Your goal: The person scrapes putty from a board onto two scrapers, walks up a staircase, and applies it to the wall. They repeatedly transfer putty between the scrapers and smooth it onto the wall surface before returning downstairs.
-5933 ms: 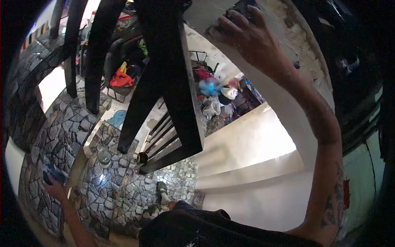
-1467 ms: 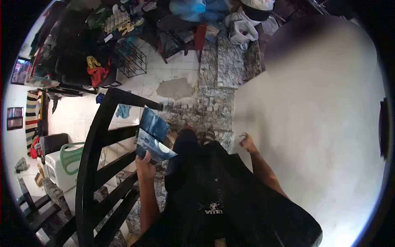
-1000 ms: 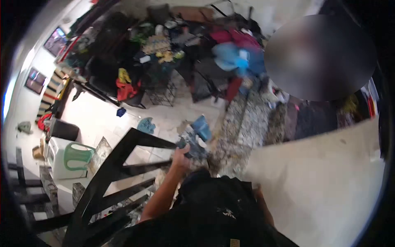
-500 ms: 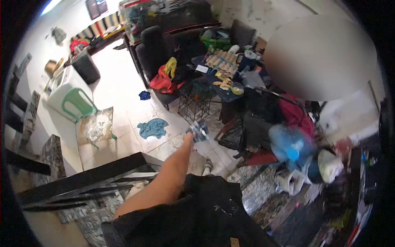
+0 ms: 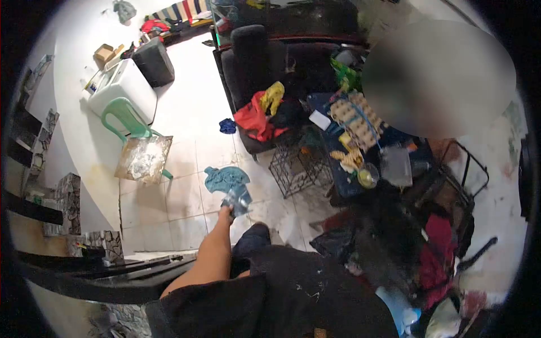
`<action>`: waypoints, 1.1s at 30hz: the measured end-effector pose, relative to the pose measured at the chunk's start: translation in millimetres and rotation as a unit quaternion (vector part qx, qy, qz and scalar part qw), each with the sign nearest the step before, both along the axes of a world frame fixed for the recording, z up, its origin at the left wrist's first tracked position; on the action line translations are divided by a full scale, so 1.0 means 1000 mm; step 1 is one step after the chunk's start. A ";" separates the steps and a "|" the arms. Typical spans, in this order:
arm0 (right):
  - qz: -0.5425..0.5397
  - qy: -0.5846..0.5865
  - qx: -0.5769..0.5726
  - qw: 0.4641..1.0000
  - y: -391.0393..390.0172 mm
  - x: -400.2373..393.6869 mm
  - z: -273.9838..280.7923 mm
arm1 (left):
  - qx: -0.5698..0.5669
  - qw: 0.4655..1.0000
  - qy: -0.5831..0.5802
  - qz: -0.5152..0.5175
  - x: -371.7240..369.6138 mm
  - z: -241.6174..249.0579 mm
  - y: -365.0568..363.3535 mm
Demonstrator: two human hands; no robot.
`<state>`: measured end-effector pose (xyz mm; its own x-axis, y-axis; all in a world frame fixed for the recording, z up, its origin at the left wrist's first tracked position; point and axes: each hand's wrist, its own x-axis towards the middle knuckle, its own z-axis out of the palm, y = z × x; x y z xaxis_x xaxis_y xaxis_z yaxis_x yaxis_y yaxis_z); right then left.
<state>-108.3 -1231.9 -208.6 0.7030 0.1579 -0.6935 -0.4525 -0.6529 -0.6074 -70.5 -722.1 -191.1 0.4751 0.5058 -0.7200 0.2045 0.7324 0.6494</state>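
My left arm reaches forward and down over the tiled floor. At its end my left hand (image 5: 227, 212) is closed on a clear, shiny thing (image 5: 240, 201), which motion blur keeps me from naming. Just beyond it, a crumpled teal cloth (image 5: 226, 179) lies on the floor, partly overlapped in view by the shiny thing. My right hand is out of sight.
A green plastic chair (image 5: 117, 117) with a stained board (image 5: 143, 159) on it stands left. On the right are a wire rack (image 5: 293, 169), a dark table (image 5: 344, 186) with egg trays (image 5: 358, 121), and a blurred-out person. Black railings (image 5: 96, 281) run along the lower left.
My view has turned and moved forward, so the room's things sit further right or lower. My left hand, with the shiny thing, has come close to the teal cloth.
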 end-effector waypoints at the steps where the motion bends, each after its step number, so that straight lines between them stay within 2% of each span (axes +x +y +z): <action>1: 0.001 0.007 -0.008 1.000 -0.004 0.016 0.001 | -0.060 0.994 0.012 0.086 -0.001 -0.006 0.010; 5: -0.002 0.027 -0.044 0.999 0.002 0.064 0.001 | 0.024 0.992 0.121 0.015 -0.013 -0.006 0.067; 7: -0.009 0.036 -0.060 0.997 0.021 0.089 0.004 | -0.100 0.978 0.079 0.164 0.000 0.003 0.096; 11: -0.017 0.040 -0.078 0.996 0.080 0.147 0.012 | -0.055 0.989 0.009 0.138 0.062 -0.026 0.173; 12: -0.012 0.033 -0.077 0.996 0.095 0.162 0.007 | -0.127 0.970 0.055 0.199 0.063 -0.029 0.182; 13: -0.008 0.025 -0.076 0.997 0.112 0.178 0.005 | -0.100 0.973 0.114 0.173 0.075 -0.027 0.198; 15: 0.009 -0.009 -0.062 0.998 0.153 0.231 0.000 | -0.113 0.982 0.030 0.146 0.105 -0.028 0.230; 16: 0.022 -0.037 -0.052 0.998 0.179 0.266 0.003 | -0.116 0.984 -0.009 0.132 0.119 -0.024 0.249; 17: 0.030 -0.065 -0.035 0.997 0.202 0.301 -0.002 | -0.122 0.984 -0.023 0.125 0.136 0.006 0.255; 18: 0.038 -0.098 -0.015 0.994 0.229 0.340 -0.007 | -0.111 0.987 -0.035 0.108 0.144 0.017 0.272; 19: 0.043 -0.141 0.016 0.989 0.259 0.386 -0.012 | -0.102 0.989 -0.051 0.091 0.152 0.013 0.291; 21: 0.017 -0.217 0.144 0.965 0.331 0.481 -0.010 | -0.126 0.989 -0.035 0.065 0.162 0.018 0.325; 22: 0.019 -0.136 0.102 0.985 0.380 0.521 0.034 | -0.092 0.993 -0.048 0.048 0.160 0.027 0.340; 23: 0.049 -0.241 0.090 0.965 0.414 0.564 0.020 | -0.060 0.996 -0.062 0.033 0.155 0.034 0.350; 24: 0.137 -0.346 0.019 0.928 0.445 0.610 0.021 | -0.031 0.996 -0.075 0.022 0.149 0.041 0.356; 25: 0.029 -0.158 0.107 0.981 0.472 0.649 0.024 | -0.034 0.997 -0.059 0.039 0.139 0.048 0.362; 26: 0.121 -0.380 0.082 0.913 0.496 0.689 0.009 | -0.032 0.997 -0.042 0.059 0.131 0.067 0.367; 27: 0.186 -0.430 -0.098 0.878 0.516 0.728 -0.005 | -0.029 0.996 -0.040 0.076 0.130 0.095 0.366; 28: 0.177 -0.335 -0.113 0.918 0.537 0.767 -0.002 | -0.018 0.994 -0.037 0.099 0.126 0.118 0.361; 29: 0.301 -0.436 -0.379 0.759 0.546 0.815 -0.060 | -0.044 0.990 -0.003 0.137 0.106 0.125 0.364; 30: 0.352 -0.370 -0.297 0.807 0.563 0.818 0.007 | -0.062 0.981 0.035 0.181 0.082 0.135 0.366; 31: 0.349 -0.388 -0.241 0.818 0.547 0.864 -0.053 | -0.044 0.977 0.072 0.198 0.067 0.151 0.360; 32: 0.349 -0.404 -0.185 0.825 0.558 0.887 -0.054 | -0.029 0.969 0.103 0.224 0.060 0.163 0.353; 33: 0.388 -0.353 -0.356 0.773 0.575 0.908 -0.059 | -0.015 0.962 0.109 0.252 0.054 0.171 0.348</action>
